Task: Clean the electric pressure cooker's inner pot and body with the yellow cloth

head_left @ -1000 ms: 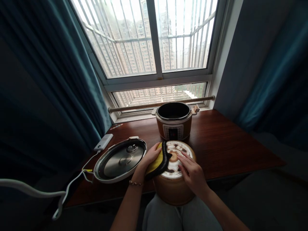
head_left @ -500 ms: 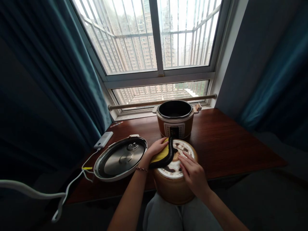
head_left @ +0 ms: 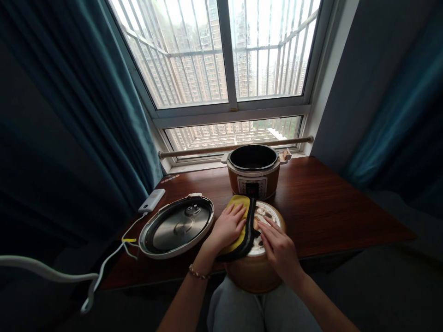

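Observation:
A brown pot [head_left: 254, 273] with a stained white top [head_left: 266, 215] rests on my lap against the table edge. My left hand [head_left: 228, 226] lies flat, fingers spread, on a yellow cloth with a black edge [head_left: 242, 216] that covers the left part of that top. My right hand [head_left: 278, 246] rests on the right side of the top, fingers stretched out and holding nothing. Behind it an open electric cooker [head_left: 255, 169] stands on the wooden table [head_left: 318, 203].
A metal cooker lid [head_left: 178, 226] lies upside down left of my hands. A white power bank [head_left: 150, 201] with a cable [head_left: 104, 267] sits at the table's left edge. Teal curtains [head_left: 104, 106] flank the window [head_left: 228, 55].
My left hand has spread flat and pushed the yellow cloth farther across the pot's top, covering more of it. My right hand stayed on the right side.

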The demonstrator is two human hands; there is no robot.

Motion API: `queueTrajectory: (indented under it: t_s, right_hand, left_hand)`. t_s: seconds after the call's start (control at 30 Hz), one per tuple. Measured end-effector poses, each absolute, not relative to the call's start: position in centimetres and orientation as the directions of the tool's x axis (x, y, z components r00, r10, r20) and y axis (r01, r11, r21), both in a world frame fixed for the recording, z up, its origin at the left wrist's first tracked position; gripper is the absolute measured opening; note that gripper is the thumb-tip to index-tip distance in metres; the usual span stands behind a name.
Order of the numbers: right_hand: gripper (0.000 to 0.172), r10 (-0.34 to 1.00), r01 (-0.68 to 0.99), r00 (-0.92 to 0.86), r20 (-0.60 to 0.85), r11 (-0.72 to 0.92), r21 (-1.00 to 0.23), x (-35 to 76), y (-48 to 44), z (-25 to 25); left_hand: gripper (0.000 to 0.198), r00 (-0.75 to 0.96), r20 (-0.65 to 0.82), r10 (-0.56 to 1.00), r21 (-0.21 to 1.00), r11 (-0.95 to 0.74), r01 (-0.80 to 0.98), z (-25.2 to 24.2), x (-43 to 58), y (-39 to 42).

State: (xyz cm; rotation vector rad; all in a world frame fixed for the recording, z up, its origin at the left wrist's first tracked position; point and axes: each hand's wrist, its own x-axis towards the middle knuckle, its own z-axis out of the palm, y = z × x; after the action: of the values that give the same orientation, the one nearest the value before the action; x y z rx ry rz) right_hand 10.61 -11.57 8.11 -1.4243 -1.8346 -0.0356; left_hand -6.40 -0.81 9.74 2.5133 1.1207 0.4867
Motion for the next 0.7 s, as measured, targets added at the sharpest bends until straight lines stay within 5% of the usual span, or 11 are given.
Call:
queueTrajectory:
  t_s: [0.23,0.47,0.7]
  right_hand:
    - [0.042,0.816,0.839,-0.042,0.577,0.343,-0.423,10.6,-11.6,7.6]
    - [0.044,0.822,0.747,-0.006,0.569,0.382,-0.544,11.2,-11.8,7.8]
    - [0.037,0.864,0.683,-0.036,0.502,0.388,-0.619,12.3,-11.9,9.1]
  left_hand:
    - [0.044,0.708,0.180,0.683,0.351,-0.717,0.602,11.7,-6.1,-6.8]
    - [0.049,0.705,0.218,0.675,0.311,-0.732,0.606,12.3,-4.4,-10.8]
    - [0.036,0.697,0.303,0.650,0.533,-0.722,0.442,13.4,-2.7,-10.9]
